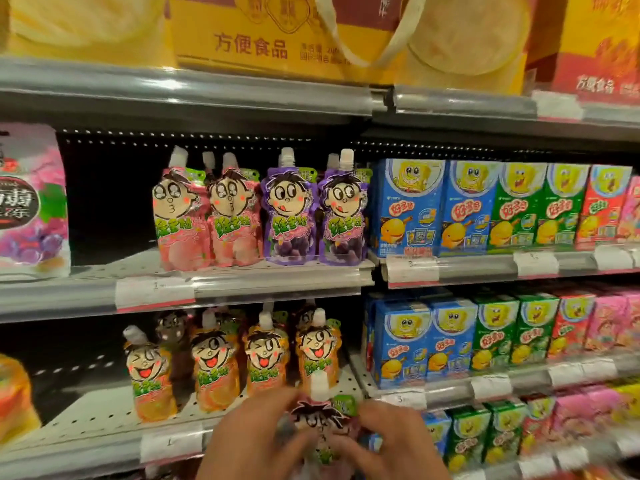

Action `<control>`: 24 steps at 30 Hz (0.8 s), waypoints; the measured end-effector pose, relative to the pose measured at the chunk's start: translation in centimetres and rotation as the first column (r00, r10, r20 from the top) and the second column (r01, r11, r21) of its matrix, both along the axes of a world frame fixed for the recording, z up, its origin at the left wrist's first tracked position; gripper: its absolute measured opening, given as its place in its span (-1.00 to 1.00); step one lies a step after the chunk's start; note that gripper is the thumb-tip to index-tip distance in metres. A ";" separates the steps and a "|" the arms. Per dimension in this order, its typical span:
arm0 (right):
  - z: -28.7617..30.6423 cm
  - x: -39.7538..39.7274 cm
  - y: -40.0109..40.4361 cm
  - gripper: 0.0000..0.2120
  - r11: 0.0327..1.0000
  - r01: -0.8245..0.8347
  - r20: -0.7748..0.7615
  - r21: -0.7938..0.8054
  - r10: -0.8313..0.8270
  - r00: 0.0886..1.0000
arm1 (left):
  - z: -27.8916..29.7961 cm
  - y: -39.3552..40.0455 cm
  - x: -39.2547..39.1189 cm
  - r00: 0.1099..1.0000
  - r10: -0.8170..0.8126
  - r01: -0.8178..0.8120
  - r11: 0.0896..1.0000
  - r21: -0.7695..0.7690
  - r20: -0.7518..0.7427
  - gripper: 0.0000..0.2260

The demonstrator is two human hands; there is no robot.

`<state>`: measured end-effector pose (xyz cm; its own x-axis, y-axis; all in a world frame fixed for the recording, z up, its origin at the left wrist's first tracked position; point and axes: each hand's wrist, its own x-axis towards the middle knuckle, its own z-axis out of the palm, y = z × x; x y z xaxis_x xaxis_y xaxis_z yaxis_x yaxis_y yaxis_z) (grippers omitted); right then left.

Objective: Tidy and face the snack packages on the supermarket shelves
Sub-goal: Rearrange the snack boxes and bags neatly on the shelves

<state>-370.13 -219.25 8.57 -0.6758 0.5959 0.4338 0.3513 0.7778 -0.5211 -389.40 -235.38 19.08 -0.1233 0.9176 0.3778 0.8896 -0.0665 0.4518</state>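
A spouted jelly pouch (320,422) with a cartoon face and a white cap is held upright in front of the lower shelf. My left hand (252,441) grips its left side and my right hand (391,441) grips its right side, thumbs over the front. Behind it, several orange pouches (263,355) stand on the lower shelf (104,410). On the shelf above (242,275) stand two pink pouches (207,216) and two purple pouches (311,209), all facing forward.
Blue, green and red cartoon snack boxes (485,206) fill the shelves to the right. A pink jelly bag (31,199) sits at the far left. Yellow gift cartons (277,32) line the top shelf. Dark gaps lie left of the pouches on both shelves.
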 end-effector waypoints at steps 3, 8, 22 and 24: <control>11.4 0.3 -6.0 -0.49 0.992 0.079 -0.157 0.095 -0.064 0.986 | 2.1 1.4 -0.5 0.999 0.013 -0.005 0.988 0.153 -0.048 -0.73; 19.0 -0.2 -5.5 -0.93 0.973 0.122 -0.292 0.198 -0.060 0.954 | 6.9 3.5 -3.2 0.989 -0.015 0.078 0.902 0.425 -0.150 -0.58; 30.1 -5.0 0.4 -0.54 0.773 0.443 -0.397 0.455 -0.269 0.877 | 5.4 3.8 -8.1 0.876 0.136 0.079 0.906 0.416 -0.462 -0.78; 30.6 -5.4 0.8 -0.47 0.778 0.445 -0.378 0.443 -0.288 0.880 | 5.3 3.9 -8.2 0.874 0.133 0.081 0.909 0.408 -0.468 -0.79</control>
<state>-375.55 -218.47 39.18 -0.2568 0.4159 0.8724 0.5686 0.7950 -0.2116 -397.59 -231.52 24.34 0.1478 0.6692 0.7283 0.9886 -0.1208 -0.0897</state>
